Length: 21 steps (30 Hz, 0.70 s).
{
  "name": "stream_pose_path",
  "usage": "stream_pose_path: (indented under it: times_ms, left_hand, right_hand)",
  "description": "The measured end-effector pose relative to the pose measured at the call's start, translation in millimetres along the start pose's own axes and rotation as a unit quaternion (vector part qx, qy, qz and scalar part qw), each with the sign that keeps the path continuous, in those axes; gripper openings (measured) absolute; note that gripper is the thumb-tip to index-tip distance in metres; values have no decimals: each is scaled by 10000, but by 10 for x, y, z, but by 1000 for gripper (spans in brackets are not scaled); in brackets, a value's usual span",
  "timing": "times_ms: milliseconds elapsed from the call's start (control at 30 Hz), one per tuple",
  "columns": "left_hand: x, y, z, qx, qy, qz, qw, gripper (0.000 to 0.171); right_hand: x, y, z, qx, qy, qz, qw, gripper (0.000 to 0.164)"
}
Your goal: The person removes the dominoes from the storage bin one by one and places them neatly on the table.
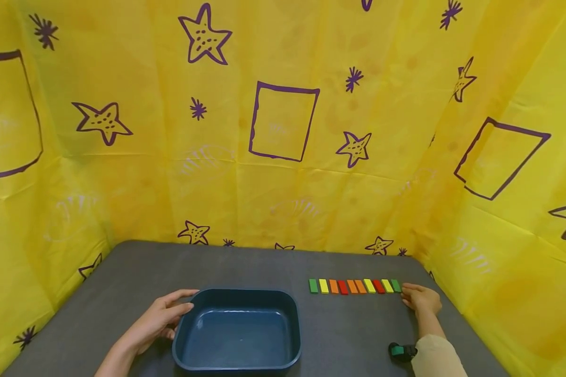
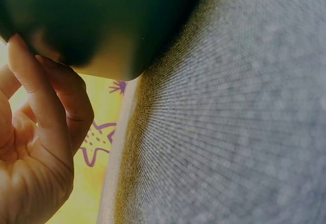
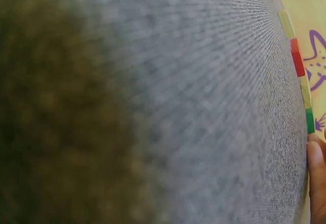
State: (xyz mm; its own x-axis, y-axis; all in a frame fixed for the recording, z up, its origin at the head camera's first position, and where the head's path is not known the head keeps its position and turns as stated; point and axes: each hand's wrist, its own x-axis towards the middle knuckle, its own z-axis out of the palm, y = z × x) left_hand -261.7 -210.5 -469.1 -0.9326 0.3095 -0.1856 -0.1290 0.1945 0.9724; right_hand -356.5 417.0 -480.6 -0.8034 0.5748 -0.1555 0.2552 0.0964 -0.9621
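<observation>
A dark blue rectangular tub (image 1: 238, 290) stands on the grey table. At its left rim is my left hand (image 1: 162, 317), the thumb over the edge and the other fingers along the outer wall; in the left wrist view, bent fingers (image 2: 48, 107) meet the tub's side. To the right of the tub, several small coloured blocks form a row, green, yellow, orange and red. My right hand (image 1: 421, 298) has its fingertips right beside the green block (image 1: 395, 286) at the row's right end. In the right wrist view a thumb (image 3: 316, 165) lies just below that green block.
Another green block (image 1: 313, 286) marks the row's left end. Yellow cloth (image 1: 283, 199) with purple stars and squares hangs around the table's back and sides. A dark wrist device (image 1: 400, 352) is at the right sleeve. The grey tabletop (image 1: 344, 330) spreads in front of the row.
</observation>
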Motion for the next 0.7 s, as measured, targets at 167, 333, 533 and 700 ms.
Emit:
stream_pose_path:
  times_ms: [167, 333, 533, 700]
  left_hand:
    - [4, 2, -7, 65, 72, -32, 9999, 64]
    - [23, -10, -2, 65, 54, -6, 10000, 64]
    - [9, -4, -5, 86, 3, 66, 9999, 63]
    - [-29, 83, 0, 833, 244, 161, 9961, 59]
  right_hand:
    - [-36, -10, 0, -36, -31, -121, 9999, 20]
    - [-65, -39, -6, -135, -29, -186, 9997, 27]
    - [-90, -30, -1, -408, 22, -203, 9990, 38]
    - [-187, -92, 81, -1486, 160, -714, 9862, 44]
